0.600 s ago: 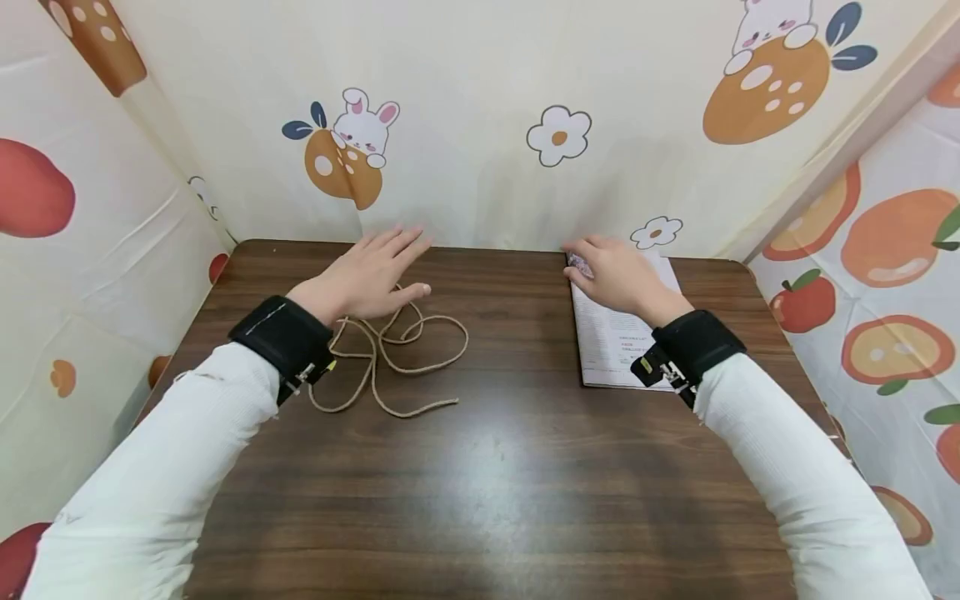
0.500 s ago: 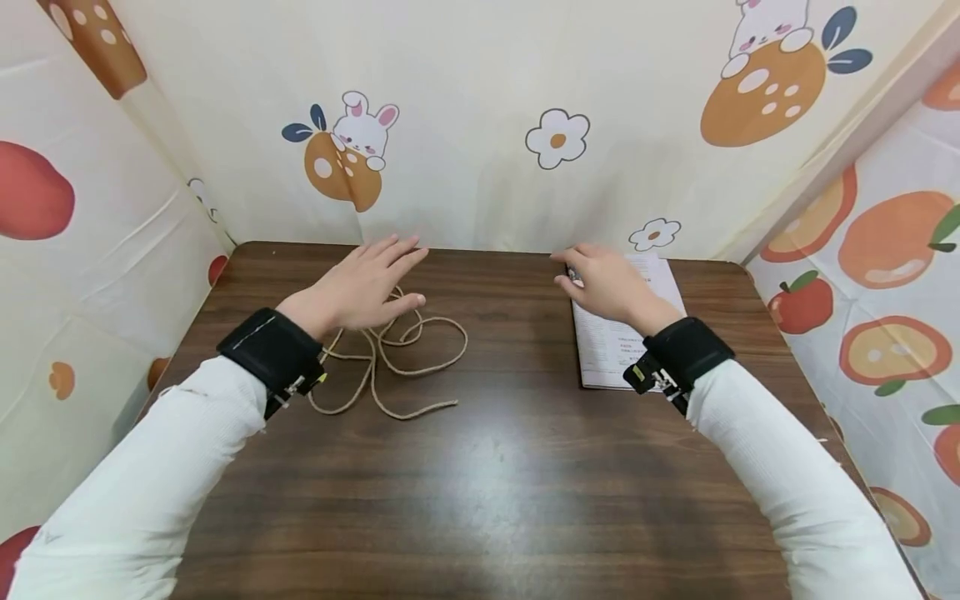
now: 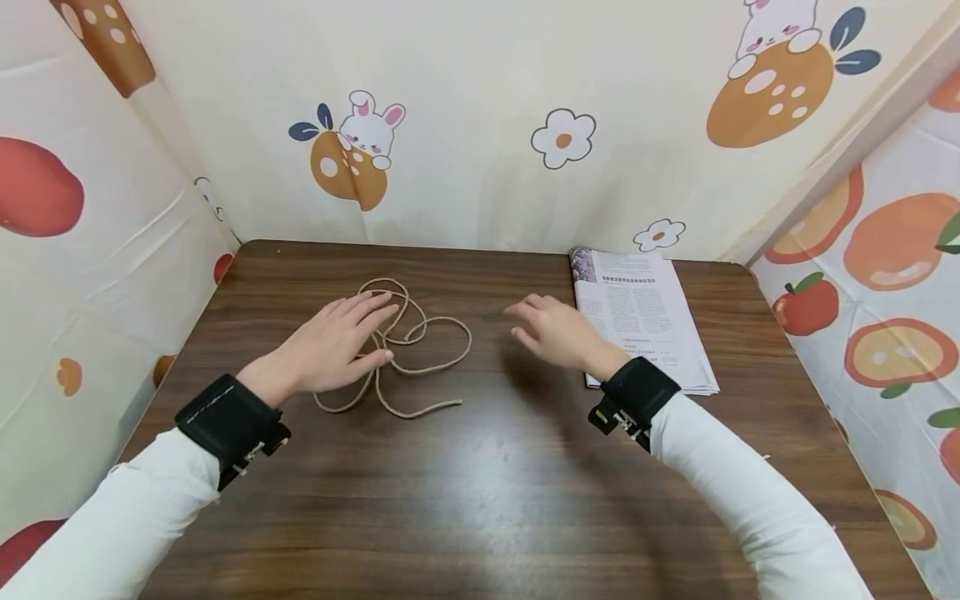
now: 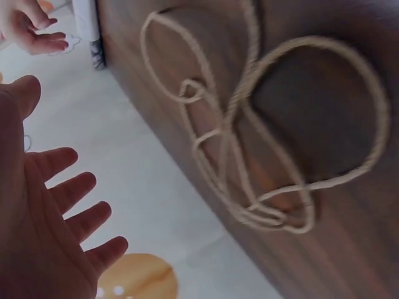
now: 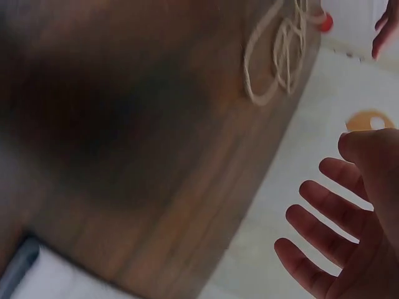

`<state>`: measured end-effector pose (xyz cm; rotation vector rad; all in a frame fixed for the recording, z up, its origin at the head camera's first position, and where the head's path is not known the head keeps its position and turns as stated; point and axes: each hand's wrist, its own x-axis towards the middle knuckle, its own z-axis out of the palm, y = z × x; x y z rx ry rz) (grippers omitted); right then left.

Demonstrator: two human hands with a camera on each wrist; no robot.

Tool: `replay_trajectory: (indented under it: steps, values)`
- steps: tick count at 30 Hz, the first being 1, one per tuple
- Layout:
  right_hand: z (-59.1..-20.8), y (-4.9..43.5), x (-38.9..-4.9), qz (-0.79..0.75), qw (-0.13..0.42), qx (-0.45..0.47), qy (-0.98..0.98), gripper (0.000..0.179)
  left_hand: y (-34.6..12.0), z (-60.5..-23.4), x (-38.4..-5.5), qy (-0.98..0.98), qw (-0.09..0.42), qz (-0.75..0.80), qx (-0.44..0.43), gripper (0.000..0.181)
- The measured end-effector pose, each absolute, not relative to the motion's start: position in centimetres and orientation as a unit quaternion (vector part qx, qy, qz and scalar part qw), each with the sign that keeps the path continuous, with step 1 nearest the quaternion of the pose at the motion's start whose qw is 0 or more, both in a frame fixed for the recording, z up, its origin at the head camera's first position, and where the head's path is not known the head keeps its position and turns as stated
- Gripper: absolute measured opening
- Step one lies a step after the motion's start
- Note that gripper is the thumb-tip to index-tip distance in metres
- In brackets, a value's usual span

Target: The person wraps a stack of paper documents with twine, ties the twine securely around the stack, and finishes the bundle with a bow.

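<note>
A thin beige rope (image 3: 441, 364) lies in loose loops on the left half of the dark wooden table. My left hand (image 3: 330, 343) hovers over its left part, fingers extended and holding nothing; in the left wrist view the rope (image 4: 374, 112) shows whole loops below the palm. My right hand (image 3: 558, 333) is above the table between the rope and a magazine (image 3: 637, 308), with its fingers relaxed and nothing in them. The magazine, folded to a printed page, lies at the back right. In the right wrist view the right hand (image 5: 336, 230) has its fingers spread apart.
The wooden table (image 3: 480, 500) ends at the back against a pale curtain (image 3: 465, 108) printed with rabbits and flowers. Fruit-patterned curtains (image 3: 900, 275) close off the sides. Black bands (image 3: 232, 425) with small cameras sit on both wrists.
Both hands have drawn back toward the person. The left has also shifted left, and the right has moved left off the magazine, showing more of its page. Rope and magazine stay put.
</note>
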<state>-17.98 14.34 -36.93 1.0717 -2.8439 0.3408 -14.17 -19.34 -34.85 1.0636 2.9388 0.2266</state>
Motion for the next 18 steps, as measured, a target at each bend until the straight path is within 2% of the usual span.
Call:
replay_trajectory:
  steps: [11, 18]
  values:
    - [-39.4, 10.8, -14.0, 0.090, 0.019, 0.442, -0.892, 0.031, -21.8, -39.4, -10.4, 0.947, -0.003, 0.095, 0.307, 0.062]
    - [-40.7, 8.7, -11.2, 0.064, -0.010, 0.491, -0.869, 0.036, -23.1, -40.8, -8.6, 0.954, -0.002, 0.098, 0.283, 0.059]
